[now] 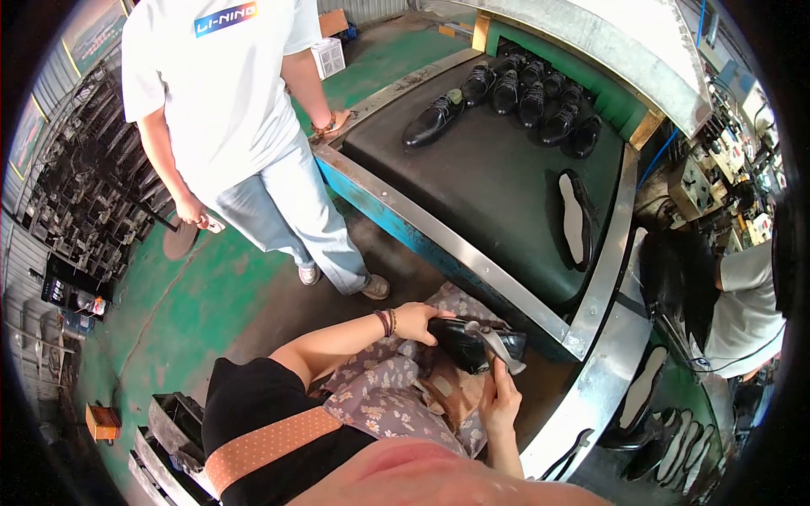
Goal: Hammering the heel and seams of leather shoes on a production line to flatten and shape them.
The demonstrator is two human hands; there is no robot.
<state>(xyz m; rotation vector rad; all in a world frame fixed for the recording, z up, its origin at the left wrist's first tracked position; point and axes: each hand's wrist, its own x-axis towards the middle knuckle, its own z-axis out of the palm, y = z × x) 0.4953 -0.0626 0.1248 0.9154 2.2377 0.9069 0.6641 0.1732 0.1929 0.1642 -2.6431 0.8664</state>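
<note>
My left hand (pixel 415 323) grips one end of a black leather shoe (pixel 462 344) above my lap. Closed in my right hand (pixel 501 396) is a grey metal tool with a curved head (pixel 504 344), which lies against the shoe's other end. Exactly where tool and shoe meet is too small to make out. A floral apron (pixel 380 379) covers my lap below the shoe, with a worn tan patch under my hands.
Ahead, a black conveyor belt (pixel 472 202) in a metal frame carries several black lace-up shoes (pixel 531 101) and one tipped shoe (pixel 575 219). A person (pixel 228 101) stands front left. Pincers (pixel 569 454) rest on the metal ledge; more shoes (pixel 666 443) lie right, near another person (pixel 742 312).
</note>
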